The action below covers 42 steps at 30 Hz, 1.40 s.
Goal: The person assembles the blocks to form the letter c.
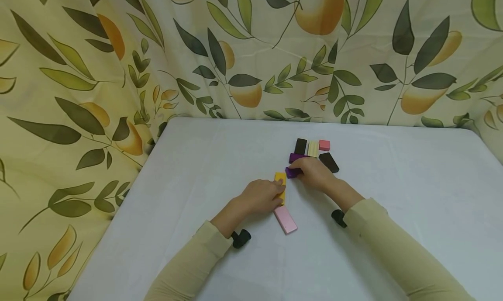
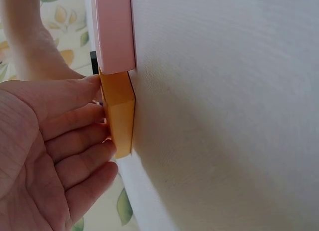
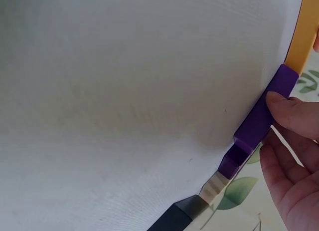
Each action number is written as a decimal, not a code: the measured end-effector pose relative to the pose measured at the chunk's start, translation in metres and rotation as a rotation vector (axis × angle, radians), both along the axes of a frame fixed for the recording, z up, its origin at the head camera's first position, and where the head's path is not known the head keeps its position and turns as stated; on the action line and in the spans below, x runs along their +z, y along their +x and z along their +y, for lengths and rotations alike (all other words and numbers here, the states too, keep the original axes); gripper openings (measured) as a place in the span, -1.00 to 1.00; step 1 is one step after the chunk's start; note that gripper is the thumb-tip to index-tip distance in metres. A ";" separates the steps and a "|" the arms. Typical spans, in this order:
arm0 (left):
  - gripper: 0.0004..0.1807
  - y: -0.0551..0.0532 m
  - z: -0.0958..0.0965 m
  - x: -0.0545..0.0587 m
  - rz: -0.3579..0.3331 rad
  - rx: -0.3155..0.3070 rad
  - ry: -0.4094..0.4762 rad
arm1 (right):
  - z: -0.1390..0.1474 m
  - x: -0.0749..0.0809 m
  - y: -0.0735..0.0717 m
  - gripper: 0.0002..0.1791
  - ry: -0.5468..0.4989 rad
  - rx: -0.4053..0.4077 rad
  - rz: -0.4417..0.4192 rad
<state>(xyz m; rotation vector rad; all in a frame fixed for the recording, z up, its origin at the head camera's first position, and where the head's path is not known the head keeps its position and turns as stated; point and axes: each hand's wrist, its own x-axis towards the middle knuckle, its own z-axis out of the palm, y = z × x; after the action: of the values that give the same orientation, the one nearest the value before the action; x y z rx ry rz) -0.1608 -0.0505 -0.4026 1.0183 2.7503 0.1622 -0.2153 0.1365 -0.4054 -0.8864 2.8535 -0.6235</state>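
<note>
Nearest, the pink block (image 1: 285,220) lies at six o'clock of the yellow block (image 1: 280,176). The left hand (image 1: 261,196) rests rather straight fingers on the yellow one, probably for steadying it. At its one o'clock, the right hand (image 1: 314,173) pinches a purple block (image 3: 266,109), perhaps to align it, and partly hides the farther purple block (image 1: 297,157). A slanted black block (image 1: 329,162) crowds its two o'clock.

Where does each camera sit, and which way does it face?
Head: on the head, facing forward and down at the table; both sleeves, left hand and right hand show.
Left wrist: on that wrist, facing the yellow block and pink block; left hand and right forearm show.
Right wrist: on that wrist, facing the held purple block; right hand and a sliver of left hand show.
Shared: both wrist views show the yellow block.
</note>
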 end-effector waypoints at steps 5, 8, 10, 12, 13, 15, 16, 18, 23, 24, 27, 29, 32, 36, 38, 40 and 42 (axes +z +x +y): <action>-0.57 0.000 0.000 0.001 0.004 -0.005 -0.002 | 0.000 -0.001 -0.004 -0.69 -0.004 0.001 0.002; -0.57 0.000 0.000 0.000 0.007 -0.009 -0.002 | 0.000 -0.001 -0.007 -0.69 -0.001 0.000 -0.003; -0.58 0.000 0.000 0.000 0.009 -0.013 -0.001 | 0.000 -0.001 -0.009 -0.69 0.004 -0.009 -0.019; -0.58 0.000 0.000 0.000 0.013 -0.017 0.000 | 0.000 0.000 -0.009 -0.69 0.010 -0.012 -0.032; -0.59 0.000 0.000 0.000 0.014 -0.018 -0.001 | -0.001 0.000 -0.009 -0.69 0.013 -0.011 -0.036; -0.59 0.000 0.000 0.000 0.014 -0.016 -0.002 | -0.001 0.000 -0.010 -0.69 0.015 -0.003 -0.033; -0.59 0.000 0.000 0.000 0.014 -0.015 -0.002 | -0.001 0.000 -0.011 -0.69 0.014 0.001 -0.030; -0.59 0.000 0.000 0.000 0.016 -0.013 -0.003 | -0.002 0.001 -0.011 -0.69 0.011 0.012 -0.019; -0.60 0.000 0.000 0.000 0.023 -0.015 -0.005 | -0.004 0.002 -0.012 -0.69 0.021 0.032 -0.018; -0.60 0.000 -0.001 0.000 0.022 -0.016 -0.005 | -0.004 0.003 -0.012 -0.69 0.025 0.033 -0.023; -0.60 0.001 0.000 0.002 0.015 -0.013 -0.006 | -0.004 0.004 -0.013 -0.69 0.036 0.032 -0.035; -0.60 0.001 0.000 0.003 0.010 -0.010 -0.006 | -0.005 0.004 -0.013 -0.69 0.039 0.030 -0.043; -0.60 0.001 0.000 0.004 0.010 -0.009 -0.009 | -0.005 0.004 -0.014 -0.69 0.037 0.036 -0.046; -0.60 0.001 0.000 0.004 0.010 -0.010 -0.011 | -0.005 0.004 -0.015 -0.69 0.030 0.039 -0.051; -0.60 0.001 -0.001 0.004 0.011 -0.011 -0.011 | -0.005 0.004 -0.016 -0.69 0.028 0.039 -0.053; -0.60 0.001 0.000 0.004 0.012 -0.010 -0.010 | -0.006 0.003 -0.016 -0.69 0.025 0.038 -0.056; -0.60 0.001 0.000 0.004 0.014 -0.009 -0.010 | -0.006 0.003 -0.016 -0.69 0.022 0.039 -0.055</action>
<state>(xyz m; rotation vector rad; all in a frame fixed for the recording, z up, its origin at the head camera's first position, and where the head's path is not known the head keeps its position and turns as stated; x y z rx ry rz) -0.1598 -0.0510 -0.3987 1.0327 2.7560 0.1399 -0.2317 0.1307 -0.4021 -0.9053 2.7823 -0.6018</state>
